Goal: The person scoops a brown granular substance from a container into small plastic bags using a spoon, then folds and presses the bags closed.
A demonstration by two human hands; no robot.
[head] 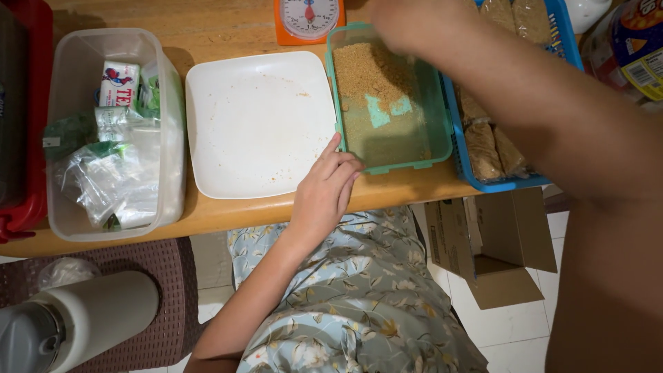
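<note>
head view, looking down at a wooden table (pixel 228 214). the left hand (pixel 323 190) lies flat at the near table edge, fingers together and stretched forward, holding nothing; its fingertips (pixel 336 144) touch the near left corner of a green plastic container (pixel 442 103). that container sits right of centre on the table and holds brown crumbs (pixel 369 72), heaped at the far end and thin near the middle, where patches of the green bottom show. the right hand (pixel 407 24) hangs over the far end of the container, blurred; i cannot tell whether it is open or closed on anything. its forearm runs down the right side of the picture.

just left of the container, touching it or nearly so, lies a square white plate (pixel 259 124) with a few crumbs on it. left of the plate stands a clear plastic tub (pixel 173 138) with packets and crumpled bags inside. an orange kitchen scale (pixel 308 19) stands at the far edge behind the plate. right of the green container is a blue basket (pixel 497 183) with bagged brown portions. below the table edge an open cardboard box (pixel 494 245) sits on the tiled floor.
</note>
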